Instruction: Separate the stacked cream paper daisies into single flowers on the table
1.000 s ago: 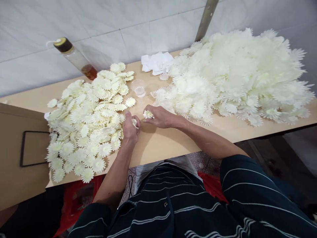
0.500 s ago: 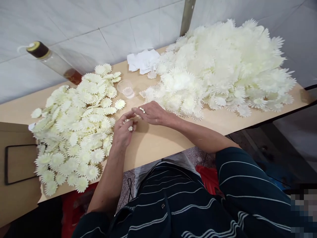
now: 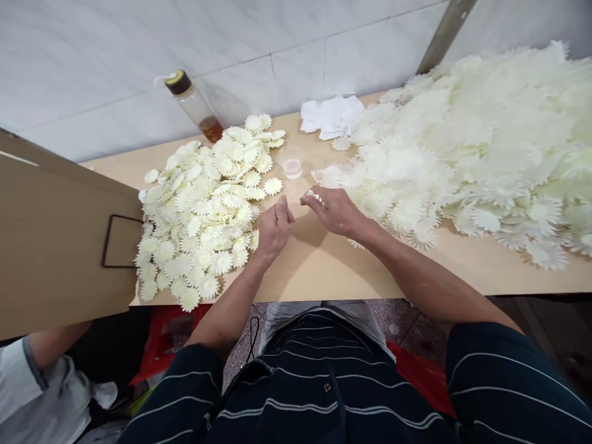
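Observation:
Over the middle of the table, my left hand (image 3: 274, 229) is closed with its thumb on top. Its curled fingers hide whatever lies inside. My right hand (image 3: 337, 211) is a short gap away, its fingers curled round several small cream pieces (image 3: 316, 197) that peek out near the thumb. To the left of my left hand spreads a heap of cream artificial flower heads (image 3: 198, 209). Beyond my right hand lies a larger pile of paler, whiter petal layers (image 3: 462, 154). A small clear cup (image 3: 292, 168) stands just behind both hands.
A bottle with brown liquid (image 3: 197, 108) leans by the tiled wall. Crumpled white paper (image 3: 330, 116) lies near the back edge. A cardboard box (image 3: 65, 240) borders the left side. Another person's arm (image 3: 58, 344) shows at lower left. A metal post (image 3: 446, 37) stands behind the pale pile.
The view has swung left, bringing the box and another person's arm further in. My hands have drawn apart. Pale pieces seen in my left hand are now out of sight.

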The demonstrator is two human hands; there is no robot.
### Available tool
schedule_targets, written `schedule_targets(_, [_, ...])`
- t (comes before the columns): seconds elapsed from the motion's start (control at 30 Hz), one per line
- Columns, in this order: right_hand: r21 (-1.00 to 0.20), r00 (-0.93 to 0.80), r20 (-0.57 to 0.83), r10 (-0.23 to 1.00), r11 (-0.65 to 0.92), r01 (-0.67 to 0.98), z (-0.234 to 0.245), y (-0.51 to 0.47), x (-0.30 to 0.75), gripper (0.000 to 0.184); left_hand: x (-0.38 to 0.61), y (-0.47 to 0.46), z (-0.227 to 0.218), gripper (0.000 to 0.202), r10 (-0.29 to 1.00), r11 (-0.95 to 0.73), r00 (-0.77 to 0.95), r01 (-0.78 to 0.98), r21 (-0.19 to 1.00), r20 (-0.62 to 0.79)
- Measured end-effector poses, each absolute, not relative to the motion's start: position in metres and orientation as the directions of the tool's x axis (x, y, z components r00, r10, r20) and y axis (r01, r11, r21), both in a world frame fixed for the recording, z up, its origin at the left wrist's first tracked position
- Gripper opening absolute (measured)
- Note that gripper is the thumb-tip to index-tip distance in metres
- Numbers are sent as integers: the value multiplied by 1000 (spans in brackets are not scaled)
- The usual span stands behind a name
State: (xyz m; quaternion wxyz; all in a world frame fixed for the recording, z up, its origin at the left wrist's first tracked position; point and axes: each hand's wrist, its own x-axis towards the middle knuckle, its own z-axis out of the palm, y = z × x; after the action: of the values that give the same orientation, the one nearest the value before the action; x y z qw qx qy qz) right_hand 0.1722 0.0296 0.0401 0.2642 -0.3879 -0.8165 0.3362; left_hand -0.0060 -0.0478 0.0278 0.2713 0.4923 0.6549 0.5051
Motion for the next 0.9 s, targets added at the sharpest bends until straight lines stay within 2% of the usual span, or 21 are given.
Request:
schedule_targets(0.13, [-794,-504,245,828,470,386,40,29,174,36,-7,-45,36,79,925,24,-343,487,873,166])
schedule_targets(0.2, [-864,-493,207,845,394,313,39,29,173,30,-6,-42,39,77,923,53,-352,521,852,158])
schedule_targets(0.27, [-941,-492,133,861,265,210,37,28,172,30,-5,-38,40,65,922,65,-348,570,819,169])
schedule_targets(0.37, [-987,-511,41,858,115,114,38,28,170,41,-4,-31,34,38,923,37,-313,648,761,222])
schedule_targets(0.43, [-984,-525,29,851,118,136,40,28,171,52,-5,-27,27,32,917,9,-302,672,741,263])
schedule_targets(0.57, [-945,-479,116,870,244,216,45,28,174,80,-10,-25,14,40,908,-12,-278,733,681,315])
schedule_targets(0.67, [-929,-439,131,889,265,260,47,27,175,84,-13,-25,7,48,919,-36,-200,817,576,340])
schedule_targets(0.73, [-932,-430,119,895,249,261,48,27,174,81,-14,-24,3,51,923,-53,-155,855,516,352])
schedule_targets(0.8, [-928,-456,132,880,271,254,46,28,175,71,-15,-21,-1,50,918,-80,-126,870,486,376])
schedule_targets(0.9, [-887,-529,171,831,363,285,39,34,176,36,-16,-15,-7,40,905,-115,-105,874,473,413])
